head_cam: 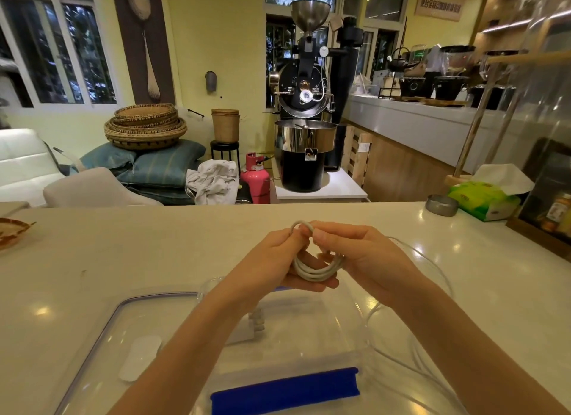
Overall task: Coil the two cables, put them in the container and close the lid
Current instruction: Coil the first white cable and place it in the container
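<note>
A white cable point(312, 267) is wound into a small coil between both hands, above the far edge of the container. My left hand point(278, 260) cups the coil from below and the left. My right hand point(361, 257) pinches the coil's top loop with thumb and fingers. A clear plastic container point(309, 353) with a blue latch point(285, 393) stands open on the counter below my arms; a white plug or adapter point(247, 328) lies inside, partly hidden by my left forearm. The clear lid point(123, 337) lies flat to its left. A second thin cable point(417, 346) loops loosely on the counter at the right.
The white counter point(154, 244) runs wide. A grey round dish point(441, 205) and a green tissue pack point(485, 201) sit at the far right, beside a wooden-framed stand point(540, 238). A patterned plate point(9, 232) lies at the left edge.
</note>
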Available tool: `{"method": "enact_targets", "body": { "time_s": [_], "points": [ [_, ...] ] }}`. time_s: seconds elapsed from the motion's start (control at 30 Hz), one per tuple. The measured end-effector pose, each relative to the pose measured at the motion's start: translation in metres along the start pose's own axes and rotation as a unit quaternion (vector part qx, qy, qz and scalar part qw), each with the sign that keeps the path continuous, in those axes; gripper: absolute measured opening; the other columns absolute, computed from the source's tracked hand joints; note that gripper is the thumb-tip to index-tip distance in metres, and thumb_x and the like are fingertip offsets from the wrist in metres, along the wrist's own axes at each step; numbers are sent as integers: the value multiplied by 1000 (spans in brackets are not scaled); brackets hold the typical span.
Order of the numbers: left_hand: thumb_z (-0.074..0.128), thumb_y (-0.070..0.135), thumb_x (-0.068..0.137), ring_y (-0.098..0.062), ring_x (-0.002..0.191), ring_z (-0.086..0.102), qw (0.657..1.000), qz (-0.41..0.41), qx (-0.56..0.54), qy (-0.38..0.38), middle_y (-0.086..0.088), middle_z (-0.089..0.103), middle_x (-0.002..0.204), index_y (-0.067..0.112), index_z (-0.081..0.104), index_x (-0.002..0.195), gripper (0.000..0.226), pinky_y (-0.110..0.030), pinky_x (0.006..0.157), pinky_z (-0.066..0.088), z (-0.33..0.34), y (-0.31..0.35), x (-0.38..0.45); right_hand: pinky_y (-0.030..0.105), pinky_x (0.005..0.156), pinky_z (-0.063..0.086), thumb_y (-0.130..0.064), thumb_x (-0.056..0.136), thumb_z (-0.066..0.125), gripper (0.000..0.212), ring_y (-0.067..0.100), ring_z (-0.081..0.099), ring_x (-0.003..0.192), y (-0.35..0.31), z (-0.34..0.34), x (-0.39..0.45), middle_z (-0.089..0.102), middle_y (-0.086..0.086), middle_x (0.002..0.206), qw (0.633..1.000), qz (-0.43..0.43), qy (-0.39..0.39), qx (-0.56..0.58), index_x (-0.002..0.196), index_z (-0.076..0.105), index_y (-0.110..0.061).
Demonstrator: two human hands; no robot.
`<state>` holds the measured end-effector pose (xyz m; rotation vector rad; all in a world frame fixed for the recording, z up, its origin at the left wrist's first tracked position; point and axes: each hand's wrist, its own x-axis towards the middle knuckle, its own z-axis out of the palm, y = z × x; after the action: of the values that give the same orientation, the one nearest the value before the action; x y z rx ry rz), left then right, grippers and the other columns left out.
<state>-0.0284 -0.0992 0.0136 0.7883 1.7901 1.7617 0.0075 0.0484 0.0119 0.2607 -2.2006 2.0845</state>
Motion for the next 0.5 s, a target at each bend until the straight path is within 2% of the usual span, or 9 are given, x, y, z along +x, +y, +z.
{"method": "enact_targets", "body": {
  "time_s": [0.1, 0.2, 0.27, 0.33, 0.4, 0.43, 0.5],
  "points": [
    [29, 39, 95, -26, 78, 72, 1000, 6, -24, -6, -7, 75, 78, 27, 63, 99, 36, -26, 65, 59, 0, 0, 0, 12, 72, 50, -23, 69, 65, 30, 6, 66, 88, 1, 4, 1, 72, -3, 98, 999, -25, 27, 4, 95, 72, -11],
    [31, 32, 96, -29, 76, 72, 998, -9, -62, 2, -13, 74, 76, 15, 61, 85, 36, -27, 61, 59, -1, 2, -1, 11, 65, 50, -2, 70, 68, 16, 5, 68, 80, -1, 1, 1, 72, -4, 87, 991, -82, 107, -11, 84, 73, -8],
    [32, 29, 97, -31, 77, 72, 998, -8, -56, 6, -16, 74, 76, 14, 58, 79, 35, -28, 61, 60, -1, 2, -1, 16, 62, 53, 4, 69, 69, 15, 10, 69, 72, -3, -1, 1, 73, -1, 84, 984, -101, 142, -32, 78, 71, -8],
    [33, 29, 97, -31, 77, 72, 998, 5, -56, 6, -16, 73, 76, 18, 61, 74, 38, -28, 61, 60, 0, 3, -2, 25, 60, 57, -2, 71, 71, 22, 17, 70, 69, -4, -2, 2, 72, 3, 88, 984, -80, 152, -56, 90, 63, -9],
    [33, 30, 96, -30, 75, 72, 998, 14, -57, 9, -13, 74, 72, 23, 65, 65, 45, -27, 59, 59, -1, 4, -2, 26, 58, 58, -11, 76, 68, 27, 15, 70, 67, -5, -6, 3, 72, 2, 86, 990, -23, 122, -68, 100, 56, -14],
    [33, 30, 96, -30, 74, 72, 998, 15, -55, 10, -11, 74, 70, 24, 66, 65, 46, -26, 57, 59, -1, 5, -2, 25, 57, 57, -14, 79, 64, 21, 13, 68, 64, -8, -8, 3, 71, 0, 78, 993, 4, 87, -76, 99, 58, -16],
    [33, 33, 94, -28, 72, 72, 998, 9, -54, 9, -9, 73, 67, 15, 63, 79, 39, -26, 56, 59, -2, 5, -2, 22, 52, 52, -18, 84, 58, 10, 12, 61, 56, -10, -11, 4, 65, -4, 61, 995, 26, 21, -93, 87, 65, -13]
  ]
}}
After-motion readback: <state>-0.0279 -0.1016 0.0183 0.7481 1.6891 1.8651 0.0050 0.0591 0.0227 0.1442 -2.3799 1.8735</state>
